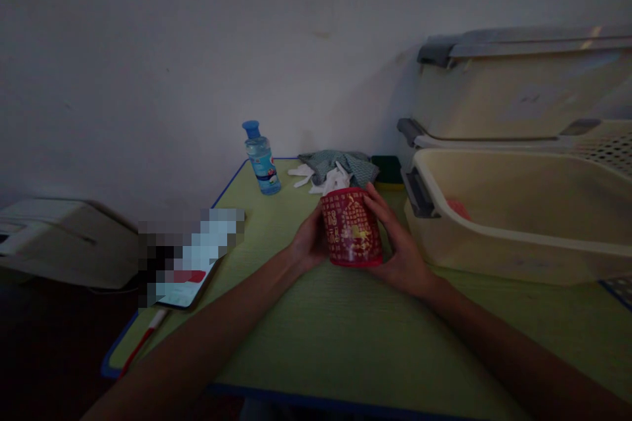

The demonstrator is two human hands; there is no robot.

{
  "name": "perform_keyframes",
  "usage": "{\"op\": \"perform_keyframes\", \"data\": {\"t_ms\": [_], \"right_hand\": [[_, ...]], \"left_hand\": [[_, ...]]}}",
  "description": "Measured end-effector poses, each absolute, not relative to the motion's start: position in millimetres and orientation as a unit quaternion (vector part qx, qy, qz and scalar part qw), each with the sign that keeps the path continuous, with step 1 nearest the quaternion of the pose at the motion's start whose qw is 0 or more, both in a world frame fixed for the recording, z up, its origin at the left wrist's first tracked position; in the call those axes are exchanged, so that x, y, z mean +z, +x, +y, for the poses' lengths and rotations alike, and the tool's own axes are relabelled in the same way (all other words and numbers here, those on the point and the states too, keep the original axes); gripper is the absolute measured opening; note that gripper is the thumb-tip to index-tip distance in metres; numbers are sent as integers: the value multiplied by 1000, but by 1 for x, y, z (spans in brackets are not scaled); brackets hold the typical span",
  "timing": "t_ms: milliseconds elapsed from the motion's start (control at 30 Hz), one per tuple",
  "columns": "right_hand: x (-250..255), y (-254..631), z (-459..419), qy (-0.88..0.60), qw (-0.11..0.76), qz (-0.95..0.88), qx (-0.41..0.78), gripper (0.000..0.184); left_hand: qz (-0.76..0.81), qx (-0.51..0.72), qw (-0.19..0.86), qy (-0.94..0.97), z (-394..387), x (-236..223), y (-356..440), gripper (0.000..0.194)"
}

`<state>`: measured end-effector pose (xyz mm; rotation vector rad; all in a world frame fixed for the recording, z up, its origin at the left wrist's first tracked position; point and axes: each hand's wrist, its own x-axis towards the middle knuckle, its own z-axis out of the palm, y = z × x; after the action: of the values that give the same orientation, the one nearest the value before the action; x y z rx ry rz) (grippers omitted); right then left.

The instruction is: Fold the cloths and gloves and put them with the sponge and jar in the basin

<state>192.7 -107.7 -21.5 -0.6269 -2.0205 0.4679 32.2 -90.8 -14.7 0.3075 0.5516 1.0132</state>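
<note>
Between my two hands is a red cylindrical container [351,227] with gold characters and a gold horse figure on its side. My left hand [310,240] is wrapped against its left side, the fingertips hidden behind it. On the other side, my right hand [401,247] grips it with fingers near the rim and the thumb low by the base. White crumpled tissue [336,177] shows just above the rim; whether it is inside or behind, I cannot tell. A grey-green cloth [340,163] lies behind the container.
A blue bottle [263,161] stands at the back left of the green table [276,335]. A phone [197,263] with a red-and-white cable lies left. On the right is a cream plastic bin [494,243] with its lid raised. A dark green sponge [388,170] sits behind.
</note>
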Motion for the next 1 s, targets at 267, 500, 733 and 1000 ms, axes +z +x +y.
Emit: {"op": "perform_keyframes", "data": {"t_ms": [267,500,733,1000], "right_hand": [[-21,190,-107,-223,455,-838,201,99],[-23,190,-108,-269,451,-814,249,107],[-24,190,-105,-286,454,-809,242,104],[-25,188,-105,-302,471,-787,261,103]], "left_hand": [[312,473,817,109,-100,2,36,61],[336,468,802,155,-99,-2,37,67],[322,511,766,221,-97,-15,40,54],[330,543,678,369,-106,-16,41,70]]}}
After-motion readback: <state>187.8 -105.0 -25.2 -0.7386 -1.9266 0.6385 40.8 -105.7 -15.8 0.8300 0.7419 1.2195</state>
